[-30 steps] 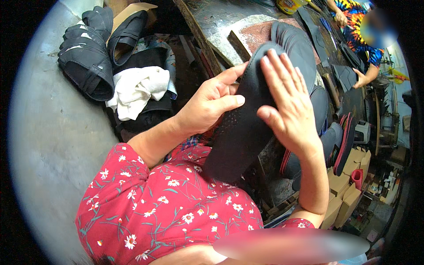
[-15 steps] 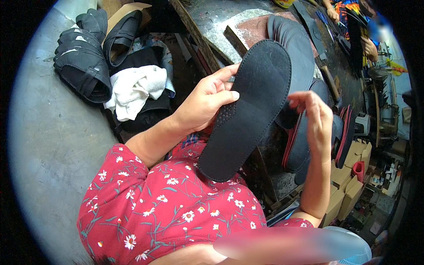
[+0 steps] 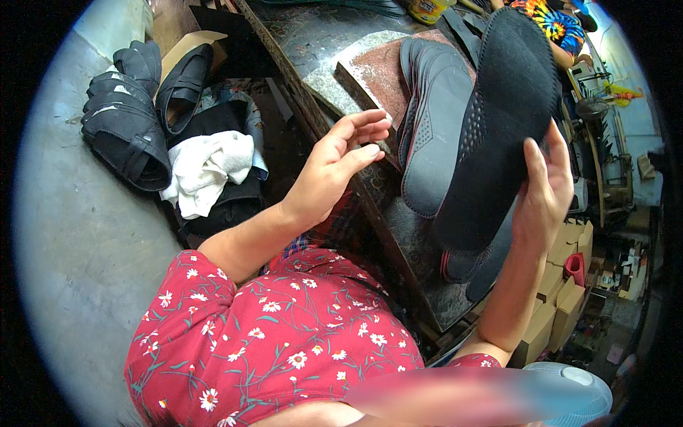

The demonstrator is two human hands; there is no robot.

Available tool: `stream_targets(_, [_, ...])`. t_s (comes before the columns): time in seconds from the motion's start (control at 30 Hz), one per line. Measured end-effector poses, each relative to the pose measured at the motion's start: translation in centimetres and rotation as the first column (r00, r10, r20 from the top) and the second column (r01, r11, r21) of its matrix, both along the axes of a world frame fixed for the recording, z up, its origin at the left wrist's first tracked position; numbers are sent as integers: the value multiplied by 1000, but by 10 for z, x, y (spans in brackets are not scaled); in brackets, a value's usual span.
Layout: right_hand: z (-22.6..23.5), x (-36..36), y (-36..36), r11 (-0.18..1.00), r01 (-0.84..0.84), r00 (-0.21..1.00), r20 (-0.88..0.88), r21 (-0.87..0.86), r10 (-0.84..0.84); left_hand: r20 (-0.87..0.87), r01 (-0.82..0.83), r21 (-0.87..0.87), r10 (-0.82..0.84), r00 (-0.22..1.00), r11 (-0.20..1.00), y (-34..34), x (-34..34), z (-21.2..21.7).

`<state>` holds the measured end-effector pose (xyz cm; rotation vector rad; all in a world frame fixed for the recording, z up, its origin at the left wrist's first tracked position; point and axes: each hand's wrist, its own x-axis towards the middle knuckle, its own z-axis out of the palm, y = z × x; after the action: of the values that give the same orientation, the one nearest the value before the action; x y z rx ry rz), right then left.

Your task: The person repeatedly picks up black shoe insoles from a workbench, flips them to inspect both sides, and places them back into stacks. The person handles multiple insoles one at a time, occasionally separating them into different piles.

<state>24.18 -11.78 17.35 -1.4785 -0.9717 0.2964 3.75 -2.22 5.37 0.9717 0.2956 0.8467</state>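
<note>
A black shoe insole (image 3: 509,107) with a stitched edge and a dotted patch at its arch is held up over the workbench. My right hand (image 3: 546,196) grips its right edge, thumb on the near face; the other fingers are partly hidden. My left hand (image 3: 331,160) is in the air near the bench edge, empty, with its fingers loosely curled and apart from the thumb. Behind the held insole, a fanned stack of grey-black insoles (image 3: 430,160) lies on the bench. More insoles with red edges (image 3: 462,267) show below it, partly covered.
The dark workbench (image 3: 295,43) has a worn metal edge. A stone slab (image 3: 373,67) lies on it. Black shoes (image 3: 128,135) and a white cloth (image 3: 206,167) are at the left. Cardboard boxes (image 3: 551,306) stand at the right. A person in tie-dye (image 3: 548,28) is at the far side.
The black insole has passed from my left hand to my right hand and moved up and right over the bench. My left hand has let go. The view has shifted slightly.
</note>
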Motion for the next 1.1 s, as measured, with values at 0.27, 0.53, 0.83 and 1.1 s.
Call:
stream_targets(0.27, [-48, 24, -3, 819, 54, 926, 336, -572, 173, -90, 154, -211, -176, 980, 965, 0, 20, -15])
stream_targets(0.53, [-31, 50, -107, 862, 176, 962, 270, -475, -47, -79, 274, -266, -304, 949, 924, 2, 30, -16])
stream_targets(0.83, [-88, 50, -177, 790, 133, 975, -66, -598, -214, -21, 144, -283, -156, 988, 948, 3, 49, -14])
stream_targets(1.1, [-115, 25, -158, 829, 26, 986, -122, -559, -112, -188, -24, -200, -14, 982, 979, 64, 18, -13])
